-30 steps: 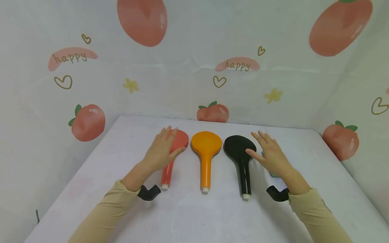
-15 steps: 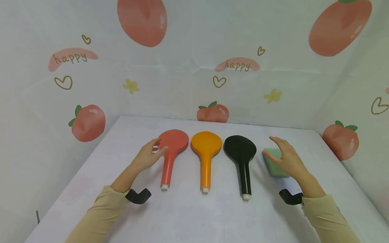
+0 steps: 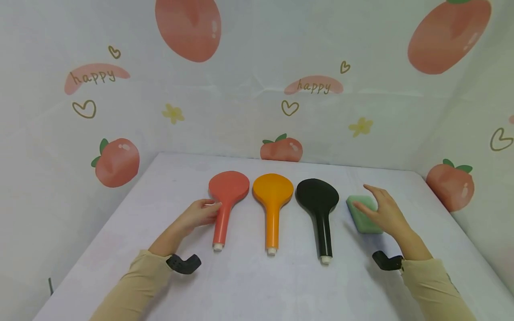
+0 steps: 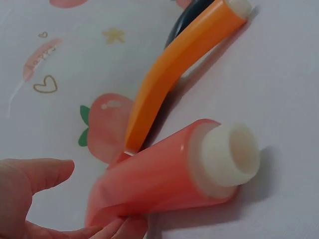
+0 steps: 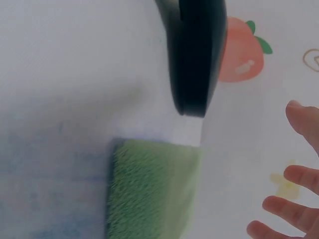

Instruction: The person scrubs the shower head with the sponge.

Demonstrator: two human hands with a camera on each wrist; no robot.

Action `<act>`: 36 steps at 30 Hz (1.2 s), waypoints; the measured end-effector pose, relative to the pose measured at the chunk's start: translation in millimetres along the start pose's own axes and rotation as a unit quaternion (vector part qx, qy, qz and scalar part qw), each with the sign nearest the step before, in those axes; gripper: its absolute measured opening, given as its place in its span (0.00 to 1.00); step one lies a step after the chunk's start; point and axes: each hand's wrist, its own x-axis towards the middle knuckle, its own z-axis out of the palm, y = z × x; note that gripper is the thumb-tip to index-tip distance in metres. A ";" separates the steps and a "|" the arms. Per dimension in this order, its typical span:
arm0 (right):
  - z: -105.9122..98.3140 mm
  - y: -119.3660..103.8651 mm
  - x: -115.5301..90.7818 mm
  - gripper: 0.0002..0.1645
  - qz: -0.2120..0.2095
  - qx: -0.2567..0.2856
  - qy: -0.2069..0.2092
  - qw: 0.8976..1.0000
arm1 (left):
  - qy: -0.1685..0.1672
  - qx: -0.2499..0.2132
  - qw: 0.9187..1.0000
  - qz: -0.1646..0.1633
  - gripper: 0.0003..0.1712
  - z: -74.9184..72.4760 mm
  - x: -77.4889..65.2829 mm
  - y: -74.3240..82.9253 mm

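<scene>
In the head view, three shower heads lie face down in a row: a red shower head, an orange shower head and a black shower head. My left hand is at the left side of the red one, where the head narrows into the handle. Its fingertips are right at the underside of the handle, while the thumb stands apart from it in the left wrist view. My right hand hovers with spread fingers over a green fuzzy folded cloth, partly covering it in the head view.
A white cloth covers the table. Behind it rises a white backdrop printed with fruit, hearts and flowers. Each wrist carries a black camera mount. The orange handle lies close beside the red one.
My left hand has moved back from over the red shower head to its handle. My right hand has moved right, away from the black shower head, to over the green cloth.
</scene>
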 end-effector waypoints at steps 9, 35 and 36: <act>2.2 12.7 -0.6 0.38 0.024 -0.015 -0.018 0.999 | -0.010 -0.029 0.999 -0.038 0.42 6.5 11.1 -9.5; 16.9 20.9 -7.4 0.49 0.101 -0.058 -0.159 0.980 | 0.036 -0.023 0.999 0.021 0.35 29.7 8.8 0.4; 16.8 19.7 -7.5 0.49 0.101 -0.061 -0.159 0.980 | 0.038 -0.026 0.998 0.032 0.34 30.7 6.9 2.3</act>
